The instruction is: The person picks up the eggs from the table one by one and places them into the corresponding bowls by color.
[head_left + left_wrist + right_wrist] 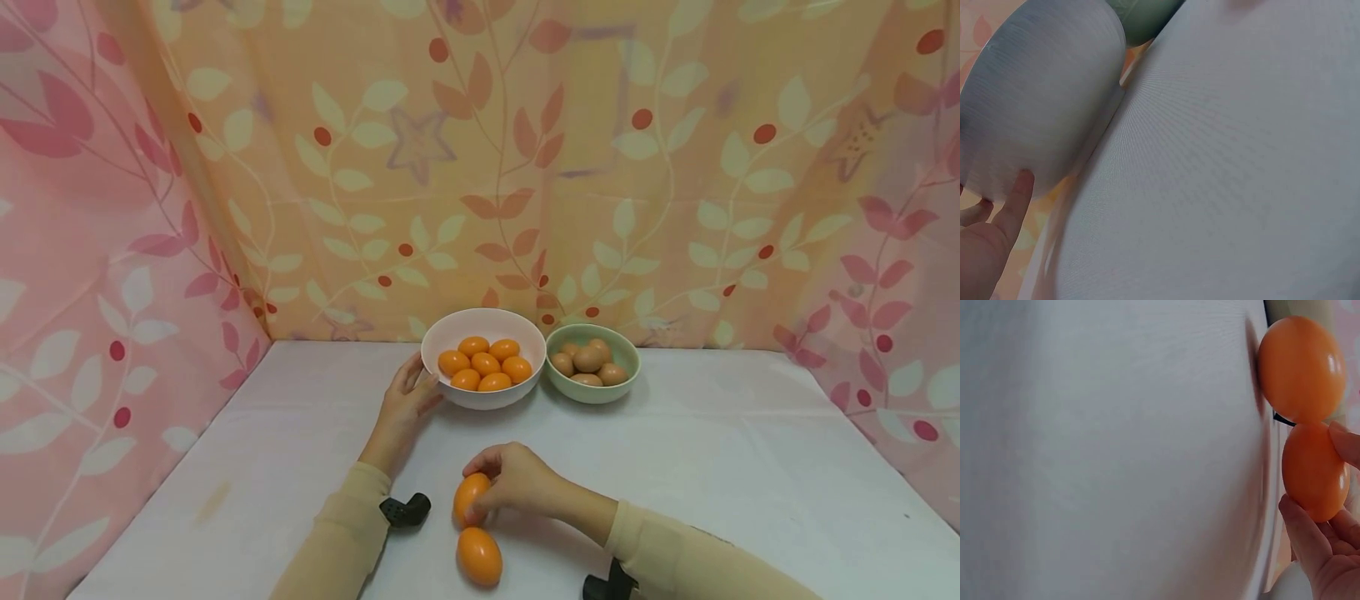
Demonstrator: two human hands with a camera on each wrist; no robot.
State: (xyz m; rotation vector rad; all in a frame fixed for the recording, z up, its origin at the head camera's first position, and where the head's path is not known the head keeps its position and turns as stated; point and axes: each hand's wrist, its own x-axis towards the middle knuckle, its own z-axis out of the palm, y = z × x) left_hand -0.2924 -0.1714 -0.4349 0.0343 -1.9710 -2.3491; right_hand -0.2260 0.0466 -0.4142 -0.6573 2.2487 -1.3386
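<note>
In the head view my right hand (525,483) pinches an orange egg (463,502) between thumb and fingers over the white table. Another orange egg (480,557) lies just in front of it; in the right wrist view the held egg (1314,472) and the other egg (1301,369) appear to touch. My left hand (401,408) rests against the left side of a white bowl (483,402) that has several orange eggs (484,363) in it. The left wrist view shows fingertips (1025,178) on the bowl's outer wall (1047,94).
A green bowl (592,395) with several brown eggs (588,359) stands right beside the white bowl. Both are near the back edge of the white table (750,467). Patterned curtains (517,167) hang behind and at both sides.
</note>
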